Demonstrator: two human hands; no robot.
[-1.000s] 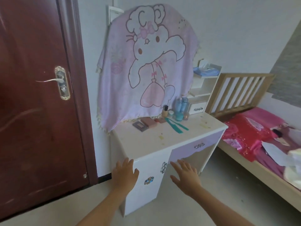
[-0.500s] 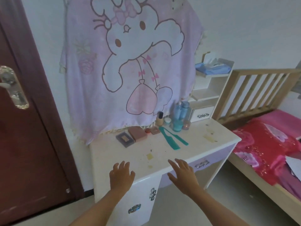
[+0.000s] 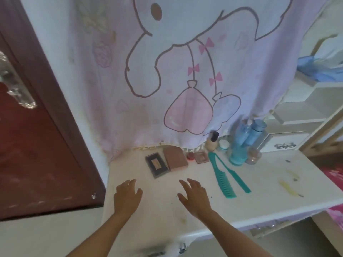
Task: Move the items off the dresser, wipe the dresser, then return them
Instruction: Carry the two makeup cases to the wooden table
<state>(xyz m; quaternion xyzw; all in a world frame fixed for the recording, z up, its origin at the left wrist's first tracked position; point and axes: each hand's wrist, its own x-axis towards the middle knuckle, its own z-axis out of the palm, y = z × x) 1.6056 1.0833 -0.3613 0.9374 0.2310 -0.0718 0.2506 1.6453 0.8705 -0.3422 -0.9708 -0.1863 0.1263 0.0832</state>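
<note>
The white dresser top [image 3: 263, 184] is stained and holds several items along its back. A dark palette [image 3: 157, 165] and a pink case [image 3: 176, 158] lie side by side. Two teal combs [image 3: 221, 178] lie right of them. Behind stand a foundation bottle [image 3: 212, 141], blue bottles [image 3: 246, 138], a small white jar [image 3: 223, 145] and a pinkish jar [image 3: 253, 156]. My left hand [image 3: 127, 198] and my right hand [image 3: 194, 197] hover over the front of the top, fingers spread, holding nothing, just short of the palette.
A pink cartoon cloth [image 3: 185, 62] hangs over the mirror behind the dresser. A dark red door [image 3: 27, 154] stands to the left. White shelves [image 3: 304, 108] with a blue item [image 3: 319, 69] and a small drawer [image 3: 284, 144] rise at the right. A red bedspread [image 3: 334, 175] shows at the far right.
The view has closed in on the dresser. Both hands have moved forward from the dresser's front edge to over its top, toward the palette and case.
</note>
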